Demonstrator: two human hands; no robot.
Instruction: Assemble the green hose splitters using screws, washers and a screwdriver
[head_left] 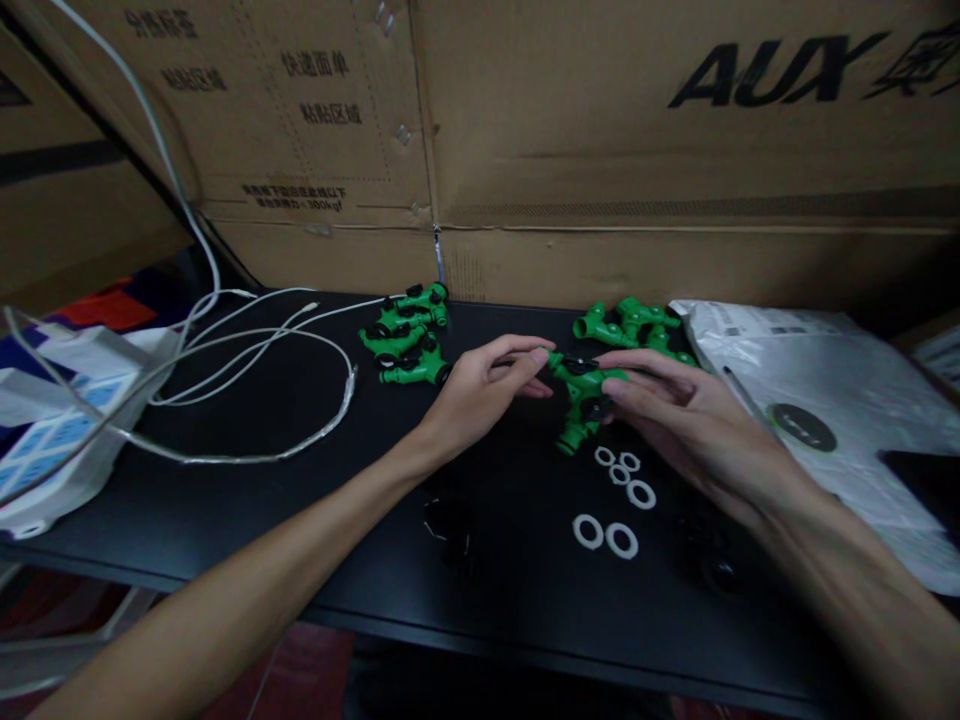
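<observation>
Over the desk (225,500), a green splitter (577,384) with black valves (595,408) fitted was pinched by the near-closed left hand (484,380) and right hand (671,398), valved splitters (409,374) left of it, bare splitters (600,327) behind, 6 white rings (631,494) apparently unused in front.

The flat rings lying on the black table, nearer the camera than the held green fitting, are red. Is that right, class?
Not quite: the rings are white, not red, as the head view shows. They do lie on the black table, nearer the camera than the held green fitting.
</observation>
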